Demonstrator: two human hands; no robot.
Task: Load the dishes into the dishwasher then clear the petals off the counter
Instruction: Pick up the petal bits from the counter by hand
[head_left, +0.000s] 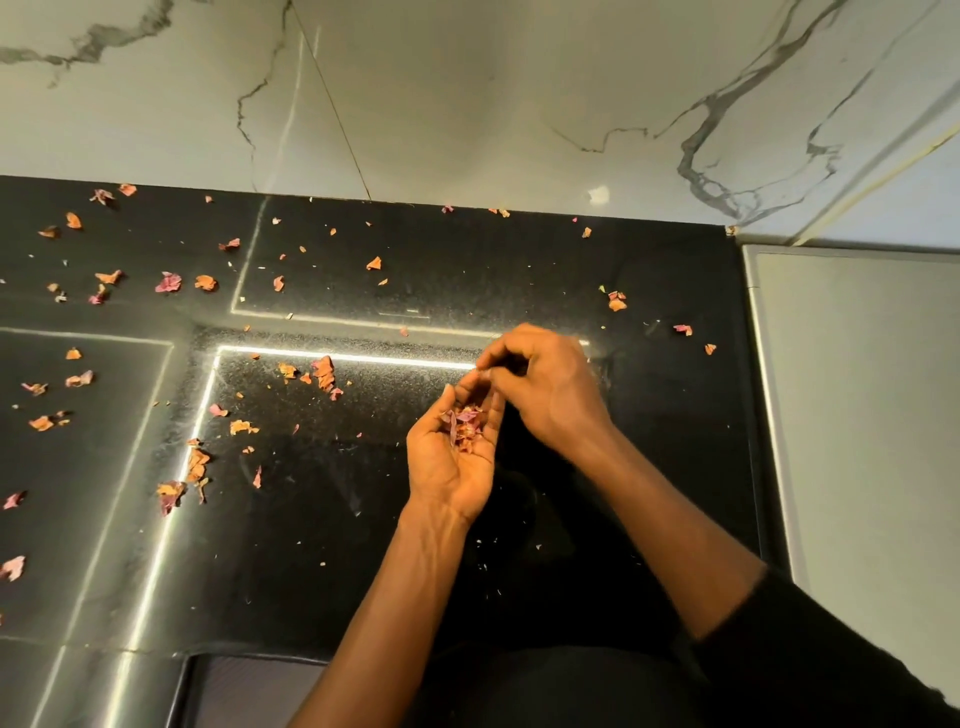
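Head view: left grip (449, 467), palm up, half-curled, cups petals (466, 427); right grip (545, 384) bunches fingers (506, 353) just above, contents unclear. More petals (322, 370) litter the black tabletop (519, 270), mostly left.

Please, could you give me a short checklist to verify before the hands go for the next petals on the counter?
1. Left hand cupped palm up, gathered petals resting inside: ok.
2. Right hand free for another pick: cannot tell, its curled fingers hide whether they hold any.
3. Black counter free of petals: not ok, many lie scattered, mostly leftward.
4. Nearest loose cluster of petals unobstructed: ok.
5. Bin for the petals in view: not ok, none visible.
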